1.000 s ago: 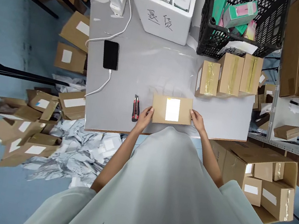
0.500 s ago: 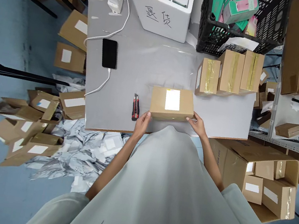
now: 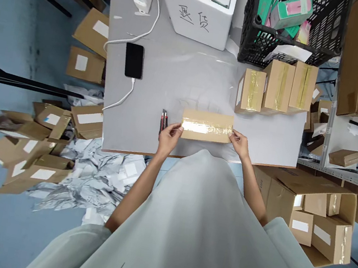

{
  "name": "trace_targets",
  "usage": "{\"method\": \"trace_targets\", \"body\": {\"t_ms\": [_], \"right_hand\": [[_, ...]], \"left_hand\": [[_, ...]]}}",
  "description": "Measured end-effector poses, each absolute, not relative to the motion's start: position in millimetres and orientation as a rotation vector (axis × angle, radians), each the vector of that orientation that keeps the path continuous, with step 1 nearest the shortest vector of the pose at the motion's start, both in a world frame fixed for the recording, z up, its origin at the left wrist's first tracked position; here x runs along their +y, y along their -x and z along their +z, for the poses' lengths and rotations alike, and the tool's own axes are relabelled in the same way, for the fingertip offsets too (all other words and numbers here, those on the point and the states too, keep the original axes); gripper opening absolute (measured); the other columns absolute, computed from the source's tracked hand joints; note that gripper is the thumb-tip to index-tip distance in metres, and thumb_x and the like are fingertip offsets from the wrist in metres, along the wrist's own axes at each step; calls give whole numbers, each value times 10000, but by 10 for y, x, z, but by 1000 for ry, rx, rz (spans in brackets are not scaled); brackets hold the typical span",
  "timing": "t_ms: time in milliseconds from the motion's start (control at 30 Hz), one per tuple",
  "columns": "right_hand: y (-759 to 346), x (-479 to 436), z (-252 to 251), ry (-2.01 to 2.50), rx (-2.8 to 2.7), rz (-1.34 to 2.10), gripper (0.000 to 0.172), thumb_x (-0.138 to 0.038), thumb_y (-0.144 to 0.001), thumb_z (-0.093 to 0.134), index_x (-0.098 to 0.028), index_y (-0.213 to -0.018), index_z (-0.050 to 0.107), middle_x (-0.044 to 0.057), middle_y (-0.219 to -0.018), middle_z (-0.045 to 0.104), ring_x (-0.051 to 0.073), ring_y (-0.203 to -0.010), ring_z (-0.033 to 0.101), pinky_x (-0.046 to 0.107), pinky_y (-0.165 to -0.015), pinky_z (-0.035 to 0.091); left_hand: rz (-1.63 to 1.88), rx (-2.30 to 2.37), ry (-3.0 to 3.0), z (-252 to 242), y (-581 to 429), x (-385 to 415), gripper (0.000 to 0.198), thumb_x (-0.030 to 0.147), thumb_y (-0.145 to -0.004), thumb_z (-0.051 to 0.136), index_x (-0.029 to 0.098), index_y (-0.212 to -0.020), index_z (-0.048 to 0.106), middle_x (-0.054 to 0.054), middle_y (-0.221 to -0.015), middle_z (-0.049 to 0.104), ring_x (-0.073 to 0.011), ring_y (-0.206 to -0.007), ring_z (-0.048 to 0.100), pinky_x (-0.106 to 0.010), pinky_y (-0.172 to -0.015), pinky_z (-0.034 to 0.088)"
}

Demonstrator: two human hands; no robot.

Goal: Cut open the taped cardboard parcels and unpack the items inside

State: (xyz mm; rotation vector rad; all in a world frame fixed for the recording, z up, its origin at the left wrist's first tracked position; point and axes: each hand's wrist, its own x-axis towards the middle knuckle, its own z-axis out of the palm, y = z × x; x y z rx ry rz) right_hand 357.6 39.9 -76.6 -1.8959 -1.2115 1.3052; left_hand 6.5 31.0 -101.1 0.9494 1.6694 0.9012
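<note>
A brown cardboard box [image 3: 206, 126] with shiny clear tape along the face turned up to me is held between both hands near the table's front edge. My left hand [image 3: 169, 139] grips its left end, thumb on the near side. At the right end, my right hand [image 3: 239, 144] pinches the corner with thumb and fingers. Just beyond my left hand lies a red and black box cutter [image 3: 164, 120], partly covered by the fingers. Whether the box touches the table I cannot tell.
Taped boxes [image 3: 278, 87] stand at the table's right, before a black crate [image 3: 246, 39] of green and pink packages. A white foam bin [image 3: 198, 26] is at the back. A phone [image 3: 134, 60] on a cable lies left. An open carton [image 3: 278, 202] sits right; packaging waste [image 3: 101, 180] lies left below.
The box has been turned over: its white label faced up before, and now a taped side does. Both hands have shifted slightly along its ends.
</note>
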Motion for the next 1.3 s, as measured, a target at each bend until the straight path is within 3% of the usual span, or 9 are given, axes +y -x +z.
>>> {"method": "trace_targets", "body": {"t_ms": [200, 433, 600, 733, 933, 1067, 1300], "right_hand": [[-3716, 121, -867, 1891, -904, 1366, 929, -858, -742, 822, -169, -1366, 821, 154, -1339, 836, 301, -1141, 802, 493, -1004, 693], [-4184, 75, -676, 2105, -806, 1021, 905, -839, -807, 764, -122, -1359, 800, 266, -1464, 771, 387, -1319, 755, 626, -1155, 618], [-4069, 0, -289, 1877, -1057, 1052, 777, -822, -985, 661, -217, -1455, 792, 184, -1588, 722, 374, -1549, 630, 592, -1301, 522], [-3721, -38, -62, 1859, -1146, 1056, 827, -831, -1005, 664, -249, -1590, 717, 122, -1709, 629, 357, -1663, 517, 560, -1366, 466], [-3355, 19, 15, 1717, -1148, 1256, 829, -839, -1051, 574, -258, -1631, 688, 40, -1660, 685, 339, -1516, 669, 486, -1293, 567], [-3191, 107, -83, 1664, -1179, 1358, 893, -884, -1030, 549, -234, -1629, 686, 43, -1650, 694, 337, -1505, 679, 461, -1269, 588], [-3146, 242, -171, 1633, -1268, 1402, 854, -865, -1032, 571, -271, -1635, 682, 29, -1671, 674, 344, -1511, 675, 496, -1265, 590]], "left_hand": [[815, 1620, -620, -1333, -142, 249, 748, 840, -1031, 529, 170, -1287, 744, -245, -1414, 775, -294, -1204, 804, -477, -1065, 655], [708, 1370, -681, -1170, -589, 394, 681, 825, -995, 585, 193, -1162, 777, -174, -1238, 844, -294, -1157, 802, -455, -1032, 648], [706, 1225, -790, -815, -970, 427, 732, 872, -928, 678, 202, -1194, 808, -138, -1262, 846, -311, -1182, 785, -407, -940, 660], [739, 1194, -895, -608, -1096, 446, 766, 863, -898, 733, 193, -1261, 812, -131, -1319, 837, -319, -1211, 773, -398, -983, 649], [835, 1405, -1074, -333, -797, 474, 718, 742, -988, 720, 201, -1456, 778, -125, -1418, 806, -294, -1200, 784, -388, -1033, 646], [847, 1466, -1080, -325, -566, 446, 706, 711, -966, 768, 208, -1462, 780, -141, -1459, 785, -299, -1206, 790, -404, -1027, 664], [848, 1481, -1044, -488, -470, 359, 770, 771, -969, 750, 198, -1484, 752, -148, -1465, 784, -319, -1265, 774, -421, -1064, 659]]}}
